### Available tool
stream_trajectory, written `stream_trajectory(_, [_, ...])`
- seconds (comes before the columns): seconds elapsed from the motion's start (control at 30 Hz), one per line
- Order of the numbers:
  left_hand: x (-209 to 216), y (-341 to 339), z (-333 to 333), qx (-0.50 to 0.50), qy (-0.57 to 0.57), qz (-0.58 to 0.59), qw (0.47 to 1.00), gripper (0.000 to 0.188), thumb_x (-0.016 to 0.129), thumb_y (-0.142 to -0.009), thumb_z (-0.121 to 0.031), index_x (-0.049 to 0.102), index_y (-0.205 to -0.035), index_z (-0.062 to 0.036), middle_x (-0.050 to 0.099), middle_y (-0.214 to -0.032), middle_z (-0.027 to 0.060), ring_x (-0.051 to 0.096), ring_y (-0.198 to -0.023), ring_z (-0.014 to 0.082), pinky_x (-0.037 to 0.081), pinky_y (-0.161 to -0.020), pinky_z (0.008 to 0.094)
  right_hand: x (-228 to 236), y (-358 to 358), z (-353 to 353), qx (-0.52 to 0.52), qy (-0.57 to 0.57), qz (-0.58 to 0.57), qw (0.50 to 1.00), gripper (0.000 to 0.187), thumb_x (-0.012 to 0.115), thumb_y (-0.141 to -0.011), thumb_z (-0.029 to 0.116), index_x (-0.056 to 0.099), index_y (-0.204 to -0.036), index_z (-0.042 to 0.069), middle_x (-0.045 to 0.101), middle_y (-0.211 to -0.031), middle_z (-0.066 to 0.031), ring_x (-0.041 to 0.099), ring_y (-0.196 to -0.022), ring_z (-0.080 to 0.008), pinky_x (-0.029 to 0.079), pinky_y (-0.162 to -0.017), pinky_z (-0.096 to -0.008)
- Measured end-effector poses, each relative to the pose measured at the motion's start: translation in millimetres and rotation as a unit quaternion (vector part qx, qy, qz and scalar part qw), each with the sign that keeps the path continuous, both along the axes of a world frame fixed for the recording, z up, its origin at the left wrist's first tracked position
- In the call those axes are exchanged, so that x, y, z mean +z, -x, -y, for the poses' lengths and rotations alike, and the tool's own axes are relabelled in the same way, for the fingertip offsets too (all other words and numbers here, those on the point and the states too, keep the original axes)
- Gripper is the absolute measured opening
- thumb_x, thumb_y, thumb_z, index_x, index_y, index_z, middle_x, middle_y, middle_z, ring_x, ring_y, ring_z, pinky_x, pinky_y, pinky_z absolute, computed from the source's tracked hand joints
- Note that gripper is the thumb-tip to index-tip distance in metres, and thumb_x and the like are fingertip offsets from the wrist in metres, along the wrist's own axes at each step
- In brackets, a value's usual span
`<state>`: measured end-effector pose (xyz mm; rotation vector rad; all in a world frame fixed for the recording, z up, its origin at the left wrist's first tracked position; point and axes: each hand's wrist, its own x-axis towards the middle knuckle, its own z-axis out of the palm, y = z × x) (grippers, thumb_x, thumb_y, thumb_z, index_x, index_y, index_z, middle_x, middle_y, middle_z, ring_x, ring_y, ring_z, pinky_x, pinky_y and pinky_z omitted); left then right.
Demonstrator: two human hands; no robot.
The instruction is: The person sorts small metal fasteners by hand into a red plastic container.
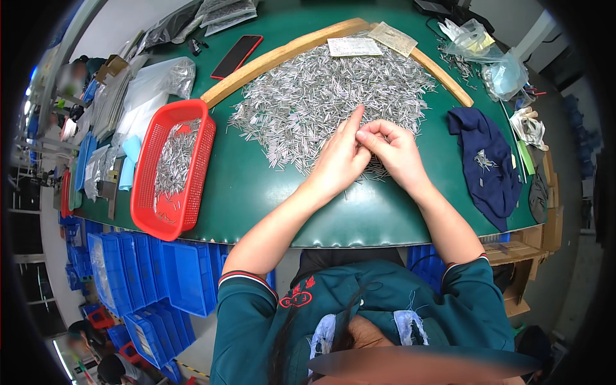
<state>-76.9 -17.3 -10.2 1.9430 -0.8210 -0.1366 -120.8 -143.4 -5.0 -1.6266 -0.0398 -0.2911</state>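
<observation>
A wide heap of small, thin metal pins (289, 96) is spread over the green tabletop. Above its near edge my two hands meet. My left hand (341, 157) has its index finger stretched toward the heap, while its other fingers curl in at the palm. Against it, my right hand (393, 153) is closed, thumb and index finger pinched together beside the left fingers. Anything between the fingers is too small or hidden to make out. To the left stands a red perforated plastic basket (142, 183) with more of the same pins inside.
Wooden strips (276, 58) border the heap's far side, with two paper slips (354, 47) there. A phone (237, 56) lies at the back left. On the right is a dark blue cloth (491, 186) with some pins on it. Blue bins (186, 276) stand below the table's edge.
</observation>
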Motion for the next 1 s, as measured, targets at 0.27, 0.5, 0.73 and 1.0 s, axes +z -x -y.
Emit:
stream_trajectory(0.27, [21, -42, -37, 0.099, -0.22, 0.206, 0.948, 0.083, 0.072, -0.057, -0.044, 0.041, -0.117, 0.0028, 0.044, -0.11, 0.0166, 0.039, -0.107, 0.0296, 0.031, -0.089, 0.0443, 6, -7, 28, 0.159, -0.515, -0.274, 0.796, 0.017, 0.045, -0.089, 0.025, 0.049, -0.087, 0.008, 0.03, -0.059, 0.0078, 0.025, -0.044, 0.0008, 0.016, -0.031, -0.0128])
stream_trajectory(0.5, [-4, -46, -31, 0.097, -0.264, 0.274, 0.92, 0.063, 0.07, -0.059, -0.043, 0.055, -0.103, -0.0004, 0.05, -0.097, 0.0122, 0.043, -0.1, 0.0271, 0.028, -0.09, 0.0479, 7, -7, 27, 0.201, -0.541, -0.276, 0.769, 0.015, 0.044, -0.09, 0.023, 0.049, -0.087, 0.009, 0.029, -0.059, 0.0063, 0.026, -0.045, -0.0003, 0.017, -0.032, -0.0129])
stream_trajectory(0.73, [-15, -47, -11, 0.081, -0.206, 0.313, 0.924, 0.015, 0.063, -0.071, -0.018, 0.062, -0.085, -0.0114, 0.051, -0.088, 0.0028, 0.046, -0.093, 0.0207, 0.026, -0.093, 0.0514, 7, -9, 27, 0.176, -0.586, -0.242, 0.753, 0.024, 0.047, -0.088, 0.03, 0.051, -0.087, 0.007, 0.033, -0.058, 0.006, 0.027, -0.044, -0.0009, 0.018, -0.032, -0.0134])
stream_trajectory(1.0, [-5, -47, -16, 0.075, -0.05, 0.207, 0.974, 0.013, 0.059, -0.076, -0.018, 0.063, -0.086, -0.0121, 0.059, -0.084, 0.0014, 0.053, -0.086, 0.0185, 0.034, -0.081, 0.0361, 11, -4, 20, 0.092, -0.381, -0.24, 0.888, 0.025, 0.053, -0.085, 0.031, 0.053, -0.082, 0.006, 0.03, -0.054, 0.0091, 0.024, -0.043, 0.0011, 0.015, -0.034, -0.0145])
